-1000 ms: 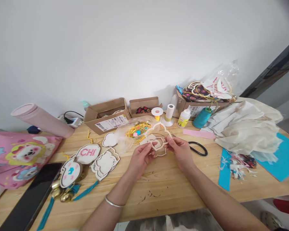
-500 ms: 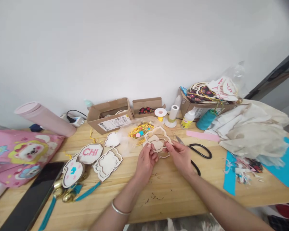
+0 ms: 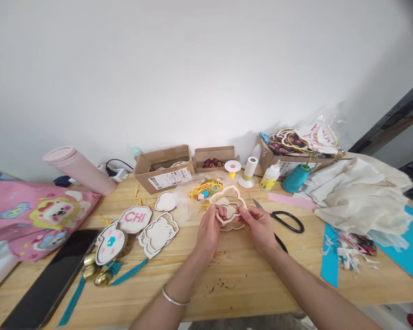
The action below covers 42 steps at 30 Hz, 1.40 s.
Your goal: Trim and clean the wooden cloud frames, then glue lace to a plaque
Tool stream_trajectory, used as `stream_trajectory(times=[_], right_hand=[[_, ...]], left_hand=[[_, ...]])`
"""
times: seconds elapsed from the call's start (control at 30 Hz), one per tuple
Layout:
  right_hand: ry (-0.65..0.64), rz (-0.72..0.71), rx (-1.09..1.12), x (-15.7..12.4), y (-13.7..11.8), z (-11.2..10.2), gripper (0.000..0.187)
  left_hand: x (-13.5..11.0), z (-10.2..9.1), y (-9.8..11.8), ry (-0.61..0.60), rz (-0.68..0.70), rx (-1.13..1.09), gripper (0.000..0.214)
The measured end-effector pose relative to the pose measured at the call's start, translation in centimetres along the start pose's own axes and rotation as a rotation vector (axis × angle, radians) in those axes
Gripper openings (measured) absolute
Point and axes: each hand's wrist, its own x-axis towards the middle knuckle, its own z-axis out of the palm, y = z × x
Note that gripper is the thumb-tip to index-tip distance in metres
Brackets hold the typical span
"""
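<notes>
Pouch (image 3: 44,217): pink, far left on the worktop (image 3: 248,288), overlapping the slab's far end.
Slab (image 3: 51,279): black, flat, below the pouch.
Tumbler (image 3: 80,169): pink, leaning, by the wall.
Charm (image 3: 110,247): bells and teal tassels attached, touching the CHI plaque (image 3: 135,220).
Cutouts (image 3: 158,234): stacked, between plaque and left hand.
Left box (image 3: 163,178): cardboard, open, at the back.
Bag (image 3: 186,199): clear, yellow cord inside, just behind the frame.
Glue (image 3: 270,178): upright, right of two spools.
Scissors (image 3: 291,222): partly hidden by the right hand, black handles showing beyond it.
Cloth (image 3: 365,192): crumpled, right, well apart from the hands.
Left hand (image 3: 208,233): fingers pinched on the frame's left side.
Frame (image 3: 212,200): pale, scalloped, tilted, held between both hands' fingertips.
Right hand (image 3: 259,229): thumb and fingers pinched on the frame's right side.
</notes>
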Motion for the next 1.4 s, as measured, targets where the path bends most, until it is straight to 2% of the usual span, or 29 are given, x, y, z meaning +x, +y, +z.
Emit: stream_trajectory(times=[0.1, 0.2, 0.33, 0.43, 0.6, 0.73, 0.83, 0.97, 1.1, 1.4], right_hand=[[-0.061, -0.002, -0.045, -0.1, 0.0, -0.1, 0.018], [-0.113, 0.006, -0.062, -0.4, -1.0, 0.1, 0.018], [-0.207, -0.002, -0.076, -0.4, -2.6, 0.6, 0.028], [-0.28, 0.02, -0.093, -0.1, -2.7, 0.6, 0.028], [-0.244, -0.034, -0.089, -0.1, -2.6, 0.5, 0.024], [-0.231, -0.031, -0.125, 0.0, -3.5, 1.2, 0.025], [-0.189, -0.102, -0.219, 0.3, -3.9, 1.8, 0.026], [-0.142, -0.265, -0.336, 0.5, -3.4, 1.8, 0.023], [-0.15, -0.323, -0.375, 0.4, -2.8, 1.7, 0.019], [-0.119, -0.389, -0.448, -0.1, -2.2, 1.7, 0.017]], left_hand=[[0.1, -0.2, 0.3, 0.028, -0.011, 0.057, 0.031], [-0.1, -0.8, 0.3, 0.033, 0.038, 0.244, 0.03], [0.0, -1.5, 0.0, -0.082, 0.022, 0.414, 0.03], [0.1, -1.6, -0.2, -0.146, -0.01, 0.4, 0.029], [-0.1, -1.0, 0.1, -0.148, -0.092, 0.276, 0.024], [0.2, -0.5, 0.5, -0.106, -0.107, 0.234, 0.021], [0.7, 0.0, 0.6, -0.087, -0.112, 0.191, 0.024], [1.1, 1.0, 0.7, 0.033, -0.151, 0.06, 0.024], [1.2, 1.9, 0.7, 0.164, -0.166, -0.026, 0.025], [1.7, 1.9, 0.2, 0.249, -0.109, -0.058, 0.021]])
